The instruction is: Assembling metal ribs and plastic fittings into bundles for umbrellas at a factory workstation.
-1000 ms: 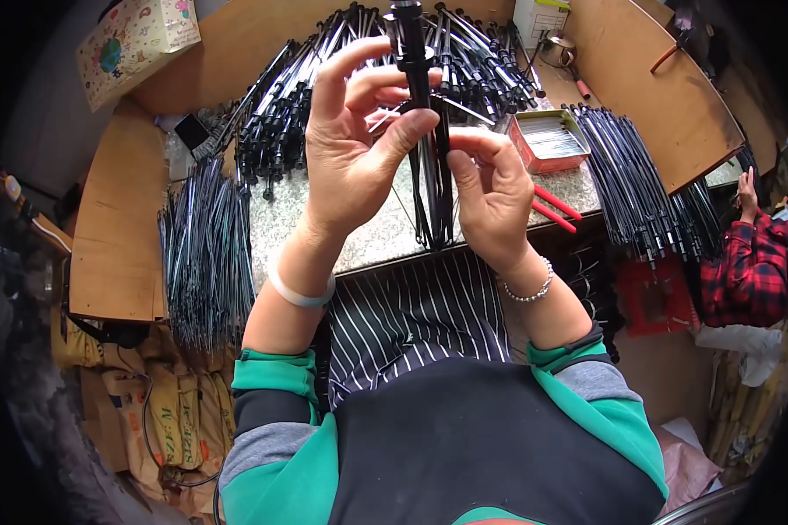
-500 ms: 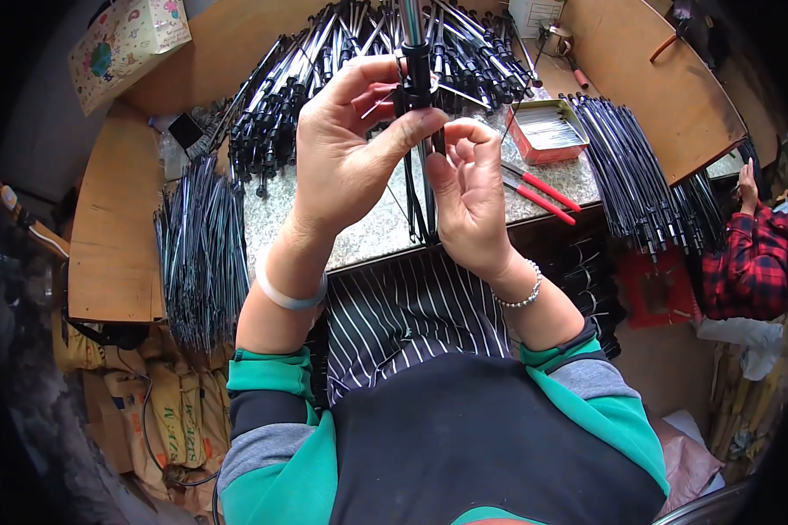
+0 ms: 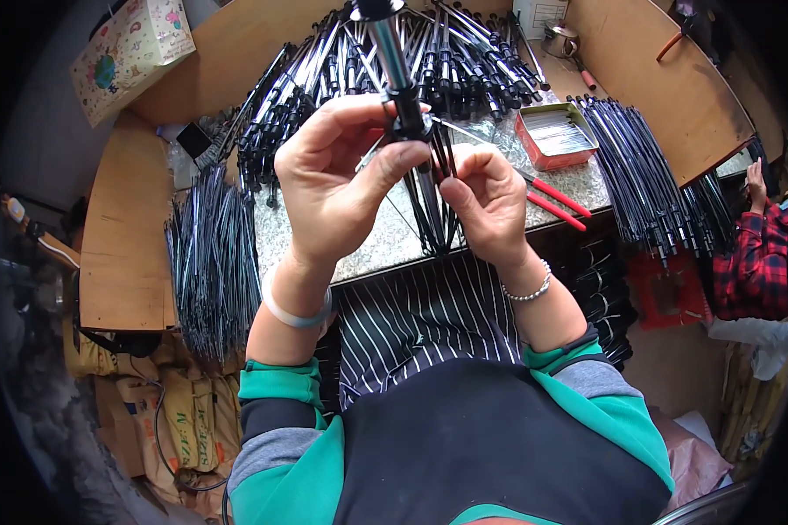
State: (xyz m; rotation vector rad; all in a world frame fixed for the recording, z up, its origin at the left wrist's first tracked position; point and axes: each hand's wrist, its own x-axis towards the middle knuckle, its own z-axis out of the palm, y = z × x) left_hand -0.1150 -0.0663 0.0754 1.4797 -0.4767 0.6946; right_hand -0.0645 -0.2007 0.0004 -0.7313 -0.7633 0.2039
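- Reference: clock positions are read from the frame; 12 o'clock points away from the person.
- Apron (image 3: 429,319): 6 o'clock, nearest the bench; striped black and white.
- Right hand (image 3: 486,206): 4 o'clock. Thumb and forefinger are pinched at the thin black ribs (image 3: 449,157); the other fingers are curled. A beaded bracelet (image 3: 531,287) circles the wrist.
- Left hand (image 3: 328,192): 8 o'clock. Thumb and forefinger grip the black collar of the frame. A white bangle (image 3: 293,308) circles the wrist.
- Frame (image 3: 409,118): between both hands, above the front edge of the bench (image 3: 372,249); tilted, bright tube uppermost, ribs hanging toward 6 o'clock.
- Pliers (image 3: 556,206): 4 o'clock, on the bench; red handles.
- Tin (image 3: 569,163): 3 o'clock, red, open; contains thin silver pieces.
- Rod bundles: one (image 3: 214,271) at 8 o'clock, one (image 3: 626,171) at 3 o'clock; both black.
- Sacks (image 3: 188,420): 7 o'clock, low down; large green lettering runs along them.
- Shaft pile (image 3: 350,70): 11 to 1 o'clock; black and silver.
- Box (image 3: 543,12): between 1 and 2 o'clock, white; print too faint to read.
- Paper bag (image 3: 131,61): between 9 and 10 o'clock; printed globe, small lettering.
- Co-worker's hand (image 3: 756,184): 3 o'clock, beyond the right bundle; red-and-black checked sleeve (image 3: 753,267).
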